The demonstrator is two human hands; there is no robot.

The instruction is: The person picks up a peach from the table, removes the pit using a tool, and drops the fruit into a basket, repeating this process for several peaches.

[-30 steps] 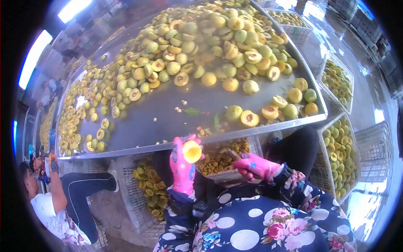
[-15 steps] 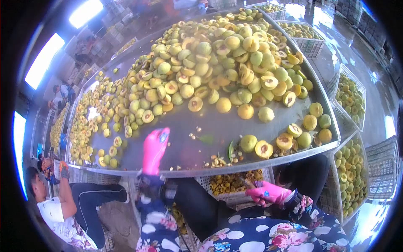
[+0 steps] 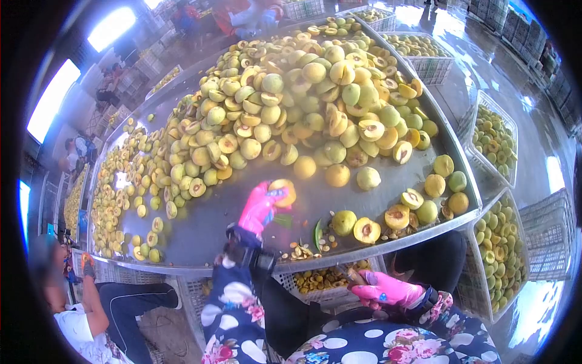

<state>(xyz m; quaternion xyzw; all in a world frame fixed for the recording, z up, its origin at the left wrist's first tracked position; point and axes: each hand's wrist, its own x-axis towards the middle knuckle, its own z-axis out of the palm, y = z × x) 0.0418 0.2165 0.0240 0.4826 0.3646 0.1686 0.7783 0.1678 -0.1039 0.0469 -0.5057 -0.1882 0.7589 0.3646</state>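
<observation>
My left hand [image 3: 260, 209], in a pink glove, is raised over the near part of the metal table [image 3: 206, 227], its fingers closed on a yellow peach [image 3: 284, 193] that looks cut. Below the table's front edge, my right hand [image 3: 391, 290], also pink-gloved, is closed around a small brownish tool [image 3: 356, 276]; its far end is hard to make out. Loose pits [image 3: 306, 251] and a green leaf [image 3: 318, 233] lie near that edge. A large heap of whole and halved yellow-green peaches [image 3: 315, 73] covers the table's far side.
A crate of dark scraps [image 3: 330, 280] stands under the table's front edge by my knees. Crates of peaches [image 3: 498, 255] line the right side, beside stacked crates [image 3: 548, 233]. At the left sits a person in a white shirt [image 3: 76, 324].
My left hand has moved right over the table and now grips a peach. My right hand stays low with its tool. The view has shifted slightly.
</observation>
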